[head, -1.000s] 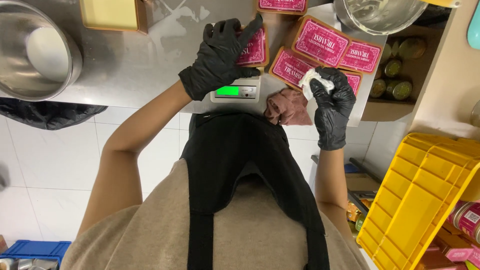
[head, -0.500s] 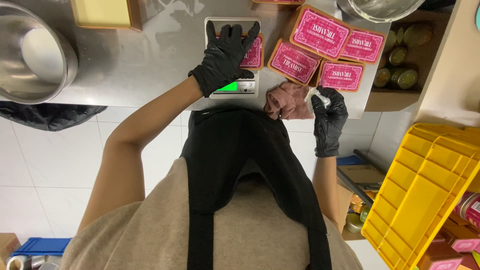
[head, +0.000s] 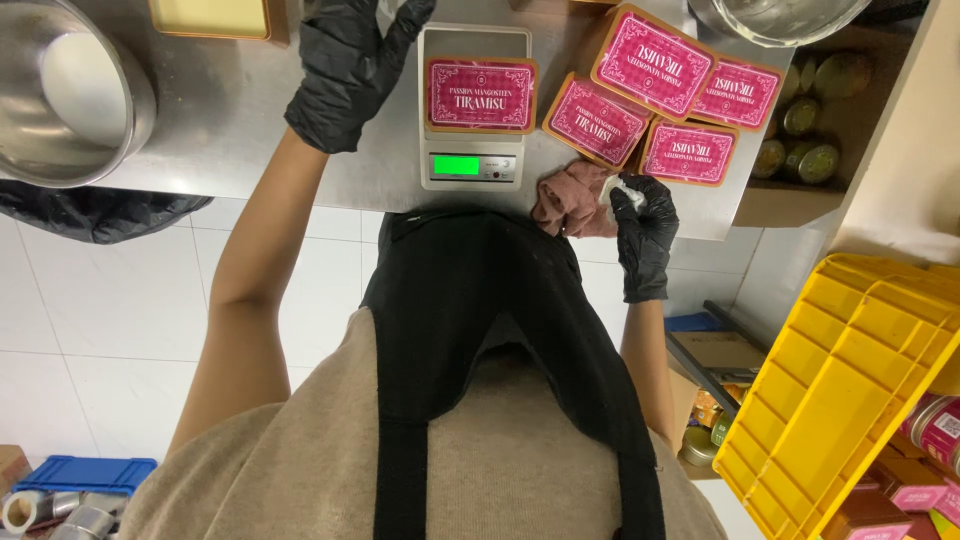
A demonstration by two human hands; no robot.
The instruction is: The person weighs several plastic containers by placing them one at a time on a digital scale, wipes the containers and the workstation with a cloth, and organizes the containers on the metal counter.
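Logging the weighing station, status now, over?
Left hand open, off the scale. Right hand pinching a white wad at the counter edge. Pink box sits alone on the scale. Pink cloth beside it.

Bare tabletop (head: 250,150) lies open at nine o'clock of the scale (head: 473,110), while pink boxes (head: 655,100) crowd its three o'clock side.

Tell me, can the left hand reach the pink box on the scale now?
Probably yes: the left hand is open just beside the pink box on the scale, and nothing lies between them.
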